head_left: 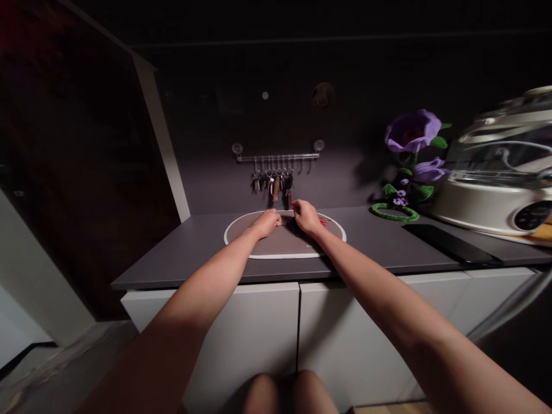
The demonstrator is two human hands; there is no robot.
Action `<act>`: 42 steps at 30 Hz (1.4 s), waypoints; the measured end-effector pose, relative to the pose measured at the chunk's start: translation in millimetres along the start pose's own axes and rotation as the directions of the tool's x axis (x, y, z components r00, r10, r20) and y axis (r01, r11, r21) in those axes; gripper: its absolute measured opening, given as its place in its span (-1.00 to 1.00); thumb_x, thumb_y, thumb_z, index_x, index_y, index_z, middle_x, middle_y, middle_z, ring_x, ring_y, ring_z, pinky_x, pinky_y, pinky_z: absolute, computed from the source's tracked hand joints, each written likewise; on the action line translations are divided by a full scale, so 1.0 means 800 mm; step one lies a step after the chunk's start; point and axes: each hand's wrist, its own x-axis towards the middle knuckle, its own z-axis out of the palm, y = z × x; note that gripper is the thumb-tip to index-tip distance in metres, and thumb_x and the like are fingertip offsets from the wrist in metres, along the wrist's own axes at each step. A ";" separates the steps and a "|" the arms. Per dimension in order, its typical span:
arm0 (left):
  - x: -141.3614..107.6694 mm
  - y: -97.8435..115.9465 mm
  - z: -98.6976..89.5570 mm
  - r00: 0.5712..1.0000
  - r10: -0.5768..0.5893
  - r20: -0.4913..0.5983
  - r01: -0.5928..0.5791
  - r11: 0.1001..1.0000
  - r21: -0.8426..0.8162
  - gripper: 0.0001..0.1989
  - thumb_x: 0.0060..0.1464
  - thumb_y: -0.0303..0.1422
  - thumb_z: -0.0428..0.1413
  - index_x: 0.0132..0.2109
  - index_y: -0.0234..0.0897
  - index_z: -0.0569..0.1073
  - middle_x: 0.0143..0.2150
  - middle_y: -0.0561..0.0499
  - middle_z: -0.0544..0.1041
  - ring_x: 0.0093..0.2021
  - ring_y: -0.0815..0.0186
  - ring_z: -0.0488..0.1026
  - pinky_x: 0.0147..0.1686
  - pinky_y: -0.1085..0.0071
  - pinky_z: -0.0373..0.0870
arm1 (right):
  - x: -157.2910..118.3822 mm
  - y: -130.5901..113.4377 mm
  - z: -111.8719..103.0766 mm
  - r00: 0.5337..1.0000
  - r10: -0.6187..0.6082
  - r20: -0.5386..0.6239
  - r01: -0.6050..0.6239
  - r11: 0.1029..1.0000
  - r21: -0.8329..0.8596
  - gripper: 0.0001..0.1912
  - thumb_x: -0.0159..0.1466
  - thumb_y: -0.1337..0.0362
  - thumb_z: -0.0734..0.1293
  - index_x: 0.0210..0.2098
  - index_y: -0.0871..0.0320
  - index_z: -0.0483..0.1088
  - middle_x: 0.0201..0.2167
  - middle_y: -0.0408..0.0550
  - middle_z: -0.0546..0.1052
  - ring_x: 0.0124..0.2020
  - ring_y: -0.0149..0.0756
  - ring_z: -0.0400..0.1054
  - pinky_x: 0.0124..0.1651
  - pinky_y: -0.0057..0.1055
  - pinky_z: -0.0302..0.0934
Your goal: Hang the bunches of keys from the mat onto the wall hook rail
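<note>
My left hand (266, 223) is closed above the oval mat (280, 247), its fingertips curled inward; whatever they may hold is hidden. Just to the right, my right hand (307, 217) is also closed, thumb against bent fingers, and what it may grip cannot be made out. Some dark thing (294, 226) shows between the two hands, too dim to name. Small red pieces (323, 221) lie on the mat by my right wrist. Behind the hands, several bunches of keys (276, 187) hang from a clear hook rail (278, 157) on the wall.
The mat lies on a dark grey countertop (185, 247) over white cabinet doors (259, 328). To the right stand purple crafted flowers (413, 131) with a green ring base (394, 214), a flat black slab (448, 244) and a cream appliance (483, 201). A wall borders the counter's back.
</note>
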 end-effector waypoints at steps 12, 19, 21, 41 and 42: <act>-0.009 -0.004 -0.007 0.979 -0.165 -0.120 0.167 0.986 -0.001 -0.81 0.07 -0.55 -0.09 -0.29 -0.34 0.41 -0.28 -0.10 0.41 -0.21 0.27 0.33 -0.17 0.38 0.24 | 0.000 -0.007 -0.003 0.996 -0.039 0.086 0.040 0.999 -0.007 -0.72 0.14 0.46 0.16 -0.21 0.24 0.42 -0.21 0.06 0.49 -0.19 -0.27 0.34 -0.11 -0.41 0.16; -0.006 -0.008 -0.013 0.930 -0.248 -0.272 0.222 0.967 -0.125 -0.81 0.04 -0.54 -0.08 -0.37 -0.32 0.42 -0.31 -0.08 0.37 -0.20 0.27 0.32 -0.13 0.36 0.24 | -0.001 -0.011 -0.004 0.993 -0.067 0.102 0.067 0.998 0.003 -0.72 0.14 0.47 0.16 -0.21 0.22 0.42 -0.20 0.05 0.50 -0.16 -0.29 0.35 -0.08 -0.43 0.16; -0.003 -0.008 -0.012 0.900 -0.310 -0.307 0.231 0.936 -0.267 -0.83 0.03 -0.54 -0.06 -0.43 -0.32 0.39 -0.35 -0.05 0.37 -0.23 0.30 0.33 -0.13 0.36 0.26 | 0.000 -0.010 -0.003 0.992 -0.075 0.104 0.075 0.997 0.005 -0.72 0.14 0.47 0.17 -0.21 0.22 0.41 -0.19 0.04 0.50 -0.15 -0.30 0.35 -0.07 -0.43 0.16; 0.002 0.020 -0.031 0.834 -0.550 0.054 0.012 -0.080 -0.997 -0.91 0.13 -0.51 -0.08 -0.34 -0.38 0.27 -0.28 -0.19 0.51 -0.26 0.33 0.50 -0.04 0.22 0.35 | 0.001 -0.021 -0.001 0.969 -0.233 -0.080 0.241 0.964 0.116 -0.81 0.21 0.28 0.14 -0.23 0.18 0.30 -0.28 -0.01 0.41 -0.24 -0.33 0.25 -0.13 -0.41 0.13; 0.002 0.021 -0.032 0.831 -0.554 0.053 0.008 -0.083 -0.997 -0.92 0.12 -0.50 -0.07 -0.34 -0.38 0.27 -0.25 -0.21 0.51 -0.23 0.32 0.50 -0.03 0.21 0.35 | 0.000 -0.022 -0.002 0.967 -0.237 -0.087 0.247 0.961 0.122 -0.82 0.21 0.27 0.15 -0.24 0.18 0.30 -0.29 -0.01 0.41 -0.25 -0.33 0.25 -0.15 -0.42 0.13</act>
